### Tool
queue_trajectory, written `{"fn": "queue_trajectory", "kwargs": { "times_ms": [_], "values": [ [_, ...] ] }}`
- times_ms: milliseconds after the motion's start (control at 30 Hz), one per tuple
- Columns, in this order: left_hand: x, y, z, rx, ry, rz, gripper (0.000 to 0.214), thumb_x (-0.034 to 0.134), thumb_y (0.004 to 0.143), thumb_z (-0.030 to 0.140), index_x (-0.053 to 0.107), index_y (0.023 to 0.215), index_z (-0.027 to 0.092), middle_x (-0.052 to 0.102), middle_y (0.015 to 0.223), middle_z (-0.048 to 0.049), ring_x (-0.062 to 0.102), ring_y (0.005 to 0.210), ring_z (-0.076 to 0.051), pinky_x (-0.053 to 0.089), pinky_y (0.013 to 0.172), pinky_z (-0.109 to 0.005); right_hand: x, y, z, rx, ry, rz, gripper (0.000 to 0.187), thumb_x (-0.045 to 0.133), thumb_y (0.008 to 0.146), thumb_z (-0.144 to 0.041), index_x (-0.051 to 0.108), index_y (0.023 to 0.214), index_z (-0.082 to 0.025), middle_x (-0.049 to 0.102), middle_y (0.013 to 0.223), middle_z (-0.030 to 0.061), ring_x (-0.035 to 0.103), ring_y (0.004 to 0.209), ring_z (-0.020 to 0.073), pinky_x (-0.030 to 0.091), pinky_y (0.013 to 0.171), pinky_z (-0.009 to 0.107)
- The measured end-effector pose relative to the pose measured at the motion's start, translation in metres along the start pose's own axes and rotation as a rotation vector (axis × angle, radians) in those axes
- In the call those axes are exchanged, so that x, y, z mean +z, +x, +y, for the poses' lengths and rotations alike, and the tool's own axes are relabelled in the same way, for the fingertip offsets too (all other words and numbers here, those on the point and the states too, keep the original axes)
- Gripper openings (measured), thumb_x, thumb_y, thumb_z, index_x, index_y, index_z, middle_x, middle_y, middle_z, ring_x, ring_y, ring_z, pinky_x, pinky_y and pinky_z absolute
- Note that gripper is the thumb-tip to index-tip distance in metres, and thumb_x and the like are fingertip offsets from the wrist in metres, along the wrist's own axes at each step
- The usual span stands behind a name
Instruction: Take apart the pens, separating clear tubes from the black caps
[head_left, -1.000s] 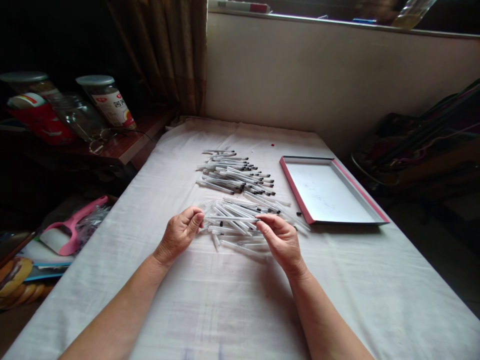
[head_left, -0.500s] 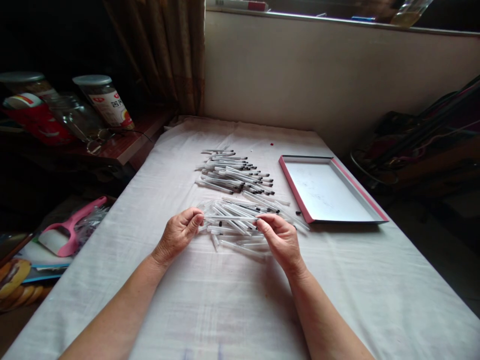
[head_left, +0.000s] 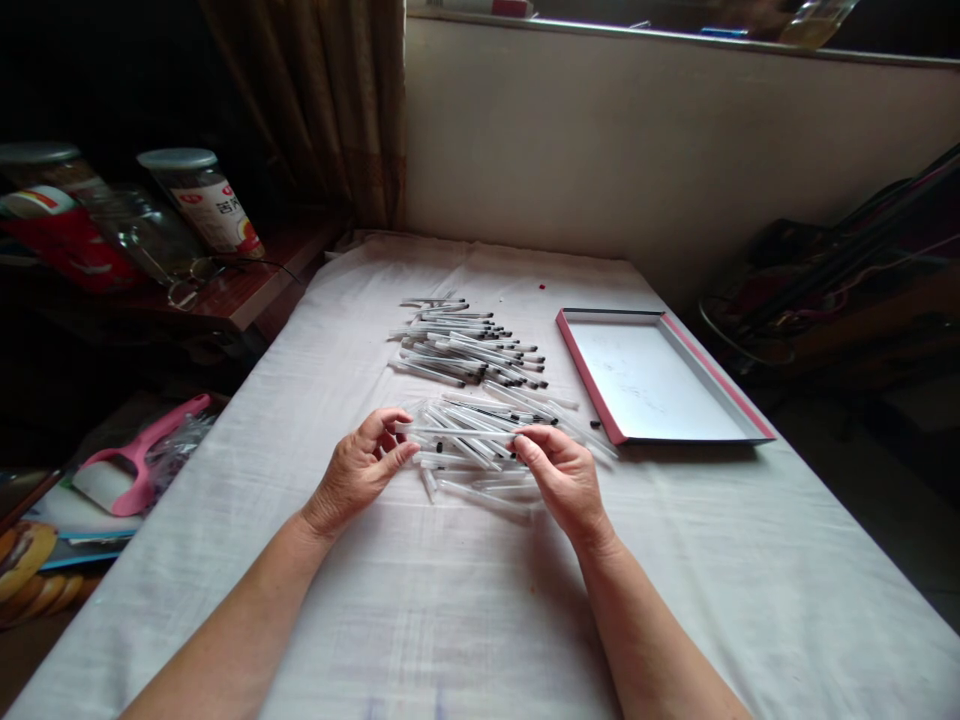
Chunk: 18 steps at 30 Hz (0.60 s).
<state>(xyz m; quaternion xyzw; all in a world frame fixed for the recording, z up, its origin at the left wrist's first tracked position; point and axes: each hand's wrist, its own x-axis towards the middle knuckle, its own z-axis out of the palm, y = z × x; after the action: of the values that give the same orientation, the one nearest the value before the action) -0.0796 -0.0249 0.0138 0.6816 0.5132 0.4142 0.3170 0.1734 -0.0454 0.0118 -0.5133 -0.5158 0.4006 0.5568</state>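
Observation:
A slim, clear whitish pen barrel (head_left: 465, 433) lies level above the loose pens, its right end pinched between the thumb and fingers of my right hand (head_left: 559, 475). At its left end, my left hand (head_left: 364, 465) has thumb and forefinger parted, with the fingers bent around that end. Whether a left finger touches the barrel I cannot make out. Below both hands is a loose heap of clear pen parts (head_left: 480, 490). Farther back lies a pile of pens with black ends (head_left: 472, 345), most pointing right.
A shallow pink-edged box tray (head_left: 637, 380) rests on the right of the cloth-covered table (head_left: 405, 620). One small black piece (head_left: 595, 424) lies beside it. Jars (head_left: 206, 205) and glasses (head_left: 191, 285) stand on a dark side table; a pink-handled tool (head_left: 142, 455) lies lower left.
My left thumb has parted from the forefinger and come off the barrel's left end. My right hand keeps its pinch in nearly the same place.

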Motion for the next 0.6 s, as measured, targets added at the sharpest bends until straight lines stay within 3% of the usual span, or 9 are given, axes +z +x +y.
{"fn": "queue_trajectory", "kwargs": {
  "times_ms": [167,300,433,600],
  "values": [
    [-0.003,0.002,0.003,0.018,0.046,-0.023,0.033,0.051,0.09,0.047,0.062,0.078,0.018,0.058,0.062,0.0014,0.052,0.055,-0.011,0.043,0.056,-0.02,-0.012,0.006,0.0,-0.012,0.013,0.114,0.022,0.07,0.077,-0.04,0.073,0.086,-0.02,0.075,0.075,0.0044,0.067,0.064,0.0162,0.055,0.061,0.029],
    [-0.006,0.004,0.001,-0.062,-0.022,0.019,0.036,0.054,0.087,0.05,0.063,0.078,0.017,0.058,0.06,0.0021,0.049,0.049,-0.009,0.042,0.05,-0.019,-0.037,0.017,0.006,0.019,-0.17,0.213,0.027,0.068,0.076,-0.043,0.073,0.087,-0.019,0.076,0.078,0.0062,0.067,0.067,0.0186,0.055,0.065,0.032],
    [-0.003,0.004,-0.002,-0.146,-0.13,0.034,0.039,0.064,0.079,0.052,0.07,0.089,0.015,0.064,0.065,-0.0004,0.051,0.05,-0.01,0.044,0.05,-0.02,-0.053,0.022,0.014,0.034,-0.482,0.09,0.026,0.065,0.072,-0.039,0.077,0.085,-0.019,0.076,0.081,0.0065,0.067,0.07,0.0209,0.054,0.07,0.035],
    [-0.002,0.004,-0.002,-0.2,-0.189,0.039,0.042,0.069,0.075,0.053,0.074,0.093,0.014,0.067,0.068,-0.0022,0.053,0.051,-0.01,0.047,0.052,-0.021,-0.054,0.019,0.012,0.009,-0.712,-0.024,0.024,0.059,0.072,-0.029,0.078,0.086,-0.022,0.076,0.079,0.0036,0.068,0.069,0.02,0.052,0.069,0.033]
  ]
}}
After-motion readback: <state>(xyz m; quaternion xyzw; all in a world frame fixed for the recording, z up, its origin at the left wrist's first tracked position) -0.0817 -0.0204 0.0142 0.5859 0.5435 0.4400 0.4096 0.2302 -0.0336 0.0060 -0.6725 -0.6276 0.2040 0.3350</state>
